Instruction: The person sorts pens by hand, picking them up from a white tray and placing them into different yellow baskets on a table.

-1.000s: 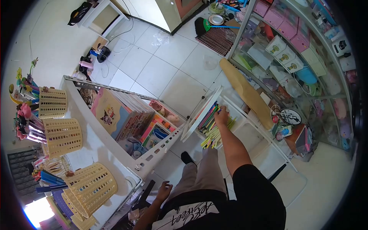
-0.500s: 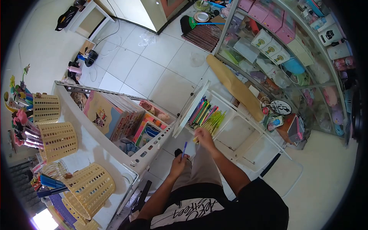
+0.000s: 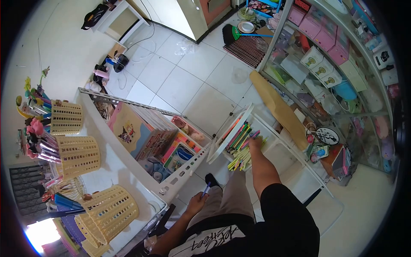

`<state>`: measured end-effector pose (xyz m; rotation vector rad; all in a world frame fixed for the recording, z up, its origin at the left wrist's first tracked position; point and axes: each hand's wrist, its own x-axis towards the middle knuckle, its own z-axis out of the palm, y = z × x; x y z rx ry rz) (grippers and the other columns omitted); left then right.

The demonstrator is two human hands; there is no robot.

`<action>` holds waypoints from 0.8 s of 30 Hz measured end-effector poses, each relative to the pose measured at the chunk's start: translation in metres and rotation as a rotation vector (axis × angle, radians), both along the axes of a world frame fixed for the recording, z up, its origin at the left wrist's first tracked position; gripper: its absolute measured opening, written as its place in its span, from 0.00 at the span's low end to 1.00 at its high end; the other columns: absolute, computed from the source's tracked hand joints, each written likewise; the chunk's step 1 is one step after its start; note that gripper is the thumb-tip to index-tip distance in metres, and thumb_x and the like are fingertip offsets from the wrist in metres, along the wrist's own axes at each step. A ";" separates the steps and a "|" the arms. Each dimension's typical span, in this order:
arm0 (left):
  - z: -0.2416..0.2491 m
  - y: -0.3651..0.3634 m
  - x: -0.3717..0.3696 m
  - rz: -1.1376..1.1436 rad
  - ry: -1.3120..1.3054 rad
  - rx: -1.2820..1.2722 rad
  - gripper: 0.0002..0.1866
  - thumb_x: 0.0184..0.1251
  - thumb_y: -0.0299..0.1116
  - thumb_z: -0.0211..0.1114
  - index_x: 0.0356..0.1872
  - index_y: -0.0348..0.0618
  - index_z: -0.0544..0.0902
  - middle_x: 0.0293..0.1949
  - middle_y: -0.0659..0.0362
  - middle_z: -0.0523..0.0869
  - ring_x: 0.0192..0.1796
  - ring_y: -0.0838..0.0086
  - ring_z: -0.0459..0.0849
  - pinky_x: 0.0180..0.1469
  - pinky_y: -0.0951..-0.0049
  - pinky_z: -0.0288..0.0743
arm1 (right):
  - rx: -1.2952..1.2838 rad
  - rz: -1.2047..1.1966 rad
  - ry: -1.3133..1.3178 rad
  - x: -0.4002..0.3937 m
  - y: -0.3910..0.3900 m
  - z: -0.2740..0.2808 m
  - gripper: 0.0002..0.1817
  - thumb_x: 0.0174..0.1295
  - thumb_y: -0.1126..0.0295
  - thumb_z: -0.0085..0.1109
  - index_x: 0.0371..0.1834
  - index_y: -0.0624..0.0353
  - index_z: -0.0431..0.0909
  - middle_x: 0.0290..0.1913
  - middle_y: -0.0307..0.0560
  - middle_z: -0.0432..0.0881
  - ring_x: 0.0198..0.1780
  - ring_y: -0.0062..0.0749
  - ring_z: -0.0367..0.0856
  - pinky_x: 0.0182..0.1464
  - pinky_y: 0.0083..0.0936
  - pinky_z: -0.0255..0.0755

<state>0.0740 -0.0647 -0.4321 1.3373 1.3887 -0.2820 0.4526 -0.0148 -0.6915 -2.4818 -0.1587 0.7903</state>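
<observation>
My left hand is closed around a blue pen, which points up from the fingers, above my lap. My right hand reaches into a white drawer and rests at the right end of a heap of pencils. Its fingertips look curled among the pencils, near something purple; what they hold is too small to make out. The heap is mostly yellow-green at the near side, with green, pink and dark ones toward the drawer's front panel.
Left stands a white counter with woven pen baskets and an open compartment of books. A glass cabinet full of boxes lines the right side. Brown rolled paper leans by it. A broom lies on the tiled floor.
My right hand has moved from the near end of the pencils to their right end, deeper into the drawer. My left hand still holds the pen. The whole view has shifted.
</observation>
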 end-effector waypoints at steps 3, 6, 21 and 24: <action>0.001 0.002 0.001 -0.040 0.012 0.006 0.21 0.72 0.52 0.55 0.45 0.44 0.83 0.30 0.49 0.84 0.38 0.57 0.85 0.44 0.62 0.75 | 0.024 -0.027 -0.019 0.008 -0.016 0.016 0.21 0.51 0.54 0.67 0.31 0.67 0.83 0.31 0.58 0.86 0.38 0.48 0.86 0.43 0.40 0.78; 0.010 0.005 0.008 -0.088 -0.066 0.083 0.22 0.73 0.52 0.55 0.43 0.42 0.82 0.31 0.49 0.84 0.37 0.57 0.85 0.44 0.63 0.75 | 0.051 0.045 -0.082 0.018 -0.039 0.048 0.22 0.55 0.53 0.67 0.29 0.66 0.83 0.30 0.58 0.84 0.34 0.48 0.85 0.39 0.39 0.77; 0.287 0.040 0.013 -0.426 -0.630 0.989 0.07 0.67 0.32 0.60 0.35 0.38 0.79 0.50 0.46 0.81 0.55 0.51 0.79 0.57 0.57 0.71 | 1.230 0.257 -0.182 -0.066 -0.007 0.484 0.30 0.65 0.74 0.62 0.66 0.61 0.56 0.32 0.44 0.79 0.28 0.21 0.76 0.31 0.17 0.70; 0.323 0.043 -0.006 -0.388 -0.689 1.420 0.06 0.63 0.30 0.63 0.34 0.37 0.79 0.61 0.43 0.74 0.66 0.42 0.67 0.66 0.49 0.61 | 1.505 0.318 -0.188 -0.108 0.019 0.592 0.28 0.66 0.76 0.61 0.64 0.62 0.56 0.35 0.47 0.79 0.32 0.22 0.77 0.33 0.18 0.72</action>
